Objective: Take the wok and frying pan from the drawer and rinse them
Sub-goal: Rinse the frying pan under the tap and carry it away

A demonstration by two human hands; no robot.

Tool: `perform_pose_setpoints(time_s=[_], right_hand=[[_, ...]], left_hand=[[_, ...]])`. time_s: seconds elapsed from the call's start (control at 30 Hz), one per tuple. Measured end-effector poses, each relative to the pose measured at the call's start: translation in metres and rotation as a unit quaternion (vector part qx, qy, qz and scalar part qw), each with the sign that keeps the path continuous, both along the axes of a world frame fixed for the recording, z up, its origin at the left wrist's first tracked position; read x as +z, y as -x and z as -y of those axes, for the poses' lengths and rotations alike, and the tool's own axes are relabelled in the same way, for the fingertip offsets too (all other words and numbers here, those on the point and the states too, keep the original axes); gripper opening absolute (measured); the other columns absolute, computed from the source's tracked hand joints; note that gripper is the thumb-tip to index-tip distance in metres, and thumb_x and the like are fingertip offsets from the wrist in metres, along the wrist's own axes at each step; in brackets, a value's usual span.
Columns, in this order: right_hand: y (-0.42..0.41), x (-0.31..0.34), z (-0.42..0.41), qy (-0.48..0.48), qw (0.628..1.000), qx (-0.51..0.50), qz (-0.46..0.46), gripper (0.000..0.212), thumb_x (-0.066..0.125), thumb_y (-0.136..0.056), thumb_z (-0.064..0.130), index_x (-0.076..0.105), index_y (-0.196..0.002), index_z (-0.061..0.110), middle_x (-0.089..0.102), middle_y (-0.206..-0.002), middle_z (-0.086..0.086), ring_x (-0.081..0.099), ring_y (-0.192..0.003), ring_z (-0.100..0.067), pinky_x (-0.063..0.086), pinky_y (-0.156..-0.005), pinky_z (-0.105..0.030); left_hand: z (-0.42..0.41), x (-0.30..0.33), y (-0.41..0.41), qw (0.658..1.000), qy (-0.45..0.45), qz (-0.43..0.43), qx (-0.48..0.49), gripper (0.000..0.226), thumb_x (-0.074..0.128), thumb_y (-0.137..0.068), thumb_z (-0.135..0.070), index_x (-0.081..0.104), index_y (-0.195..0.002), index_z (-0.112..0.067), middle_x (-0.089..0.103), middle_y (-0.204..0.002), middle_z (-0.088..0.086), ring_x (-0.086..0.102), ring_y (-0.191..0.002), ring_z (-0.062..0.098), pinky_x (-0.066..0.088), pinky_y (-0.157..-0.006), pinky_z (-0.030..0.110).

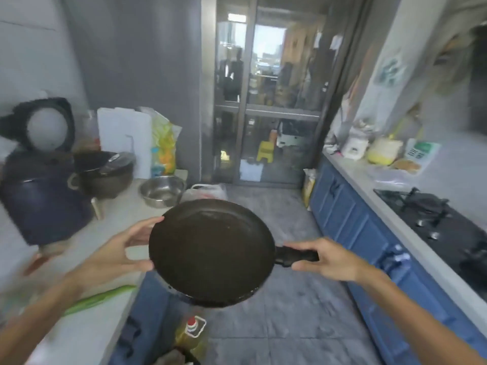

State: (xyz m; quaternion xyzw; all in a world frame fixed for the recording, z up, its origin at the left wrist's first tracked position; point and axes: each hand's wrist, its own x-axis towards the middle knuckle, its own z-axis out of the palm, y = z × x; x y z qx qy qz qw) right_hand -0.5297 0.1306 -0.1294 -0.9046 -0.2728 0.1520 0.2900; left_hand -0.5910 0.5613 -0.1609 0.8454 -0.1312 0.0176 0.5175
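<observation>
2 bare hands hold a black frying pan (210, 252) level in the air above the grey floor, in the aisle between the counters. The right hand (325, 260) is wrapped closed around the black handle, which points to the person's right. The left hand (118, 255) pinches the opposite rim, thumb on the near edge and fingers curved over the far edge. Beyond the pan, on the left counter (87, 335), sit a steel bowl (162, 191), a dark lidded pot (104, 173) and a large dark cooker with its lid up. Along the right side run blue cabinets (350, 219) with a black gas hob (434, 225) on top. An oil bottle (191, 335) stands below the pan.
</observation>
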Motion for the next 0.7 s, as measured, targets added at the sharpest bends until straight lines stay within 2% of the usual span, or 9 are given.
perform_pose_setpoints(time_s=[0.07, 0.13, 0.23, 0.33, 0.4, 0.53, 0.6, 0.67, 0.7], right_hand=[[-0.009, 0.0, 0.068, 0.009, 0.999, -0.053, 0.002, 0.054, 0.061, -0.077, 0.057, 0.049, -0.128, 0.047, 0.054, -0.132, 0.024, 0.05, -0.12, 0.007, 0.042, -0.105, -0.029], [-0.01, 0.001, 0.129, 0.017, 0.994, -0.112, 0.002, 0.049, 0.056, -0.07, 0.071, 0.046, -0.117, 0.064, 0.058, -0.128, 0.023, 0.054, -0.117, 0.005, 0.044, -0.102, -0.031], [-0.003, -0.006, 0.209, 0.01, 0.979, -0.203, 0.005, 0.046, 0.053, -0.063, 0.079, 0.047, -0.107, 0.069, 0.063, -0.121, 0.021, 0.058, -0.111, 0.003, 0.046, -0.099, -0.031], [0.007, -0.017, 0.272, 0.021, 0.96, -0.278, 0.016, 0.043, 0.055, -0.063, 0.077, 0.047, -0.105, 0.072, 0.061, -0.116, 0.034, 0.06, -0.106, 0.004, 0.046, -0.095, -0.024], [0.013, -0.022, 0.317, 0.027, 0.938, -0.346, 0.023, 0.045, 0.057, -0.064, 0.076, 0.049, -0.107, 0.069, 0.06, -0.112, 0.038, 0.061, -0.102, 0.006, 0.047, -0.091, -0.022], [0.031, -0.036, 0.39, 0.038, 0.886, -0.461, 0.034, 0.066, 0.056, -0.064, 0.078, 0.056, -0.122, 0.046, 0.067, -0.107, 0.029, 0.061, -0.098, 0.01, 0.046, -0.085, -0.016], [0.045, -0.037, 0.416, 0.042, 0.858, -0.511, 0.029, 0.064, 0.057, -0.066, 0.075, 0.056, -0.122, 0.045, 0.066, -0.11, 0.03, 0.061, -0.101, 0.009, 0.047, -0.089, -0.019], [0.059, -0.033, 0.442, 0.04, 0.826, -0.562, 0.036, 0.067, 0.054, -0.063, 0.079, 0.055, -0.122, 0.047, 0.058, -0.107, 0.045, 0.059, -0.101, 0.012, 0.046, -0.088, -0.015], [0.067, -0.032, 0.455, 0.041, 0.808, -0.586, 0.037, 0.07, 0.051, -0.059, 0.084, 0.054, -0.12, 0.049, 0.052, -0.102, 0.053, 0.058, -0.101, 0.015, 0.044, -0.086, -0.01]], left_hand=[[0.063, -0.006, -0.057, 0.998, 0.007, -0.012, -0.06, 0.099, 0.084, -0.05, -0.058, 0.042, -0.136, -0.033, 0.057, -0.131, -0.015, 0.056, -0.119, 0.01, 0.044, -0.097, 0.019], [0.126, -0.011, -0.109, 0.993, 0.01, -0.032, -0.117, 0.098, 0.087, -0.051, -0.05, 0.041, -0.136, -0.033, 0.057, -0.132, -0.016, 0.055, -0.122, 0.009, 0.045, -0.095, 0.017], [0.217, -0.016, -0.178, 0.977, 0.004, -0.042, -0.208, 0.092, 0.089, -0.05, -0.048, 0.045, -0.132, -0.042, 0.053, -0.136, -0.02, 0.051, -0.126, 0.006, 0.042, -0.102, 0.019], [0.301, -0.016, -0.231, 0.958, -0.015, -0.045, -0.281, 0.089, 0.087, -0.049, -0.055, 0.043, -0.126, -0.058, 0.048, -0.136, -0.027, 0.048, -0.126, -0.001, 0.037, -0.105, 0.017], [0.37, -0.02, -0.271, 0.94, -0.025, -0.049, -0.337, 0.091, 0.086, -0.047, -0.058, 0.042, -0.126, -0.059, 0.049, -0.134, -0.029, 0.048, -0.125, -0.001, 0.036, -0.104, 0.018], [0.504, -0.021, -0.334, 0.892, -0.045, -0.044, -0.449, 0.097, 0.085, -0.045, -0.06, 0.041, -0.131, -0.053, 0.045, -0.135, -0.034, 0.047, -0.124, -0.005, 0.037, -0.1, 0.01], [0.571, -0.02, -0.356, 0.866, -0.063, -0.043, -0.495, 0.099, 0.085, -0.045, -0.06, 0.039, -0.132, -0.053, 0.046, -0.134, -0.034, 0.046, -0.123, -0.007, 0.037, -0.105, 0.018], [0.636, -0.018, -0.37, 0.838, -0.091, -0.03, -0.538, 0.097, 0.086, -0.047, -0.059, 0.036, -0.131, -0.058, 0.048, -0.136, -0.029, 0.046, -0.125, -0.004, 0.036, -0.11, 0.033], [0.668, -0.018, -0.374, 0.824, -0.104, -0.024, -0.556, 0.096, 0.085, -0.047, -0.06, 0.034, -0.128, -0.062, 0.049, -0.135, -0.029, 0.046, -0.125, -0.004, 0.036, -0.11, 0.035]])
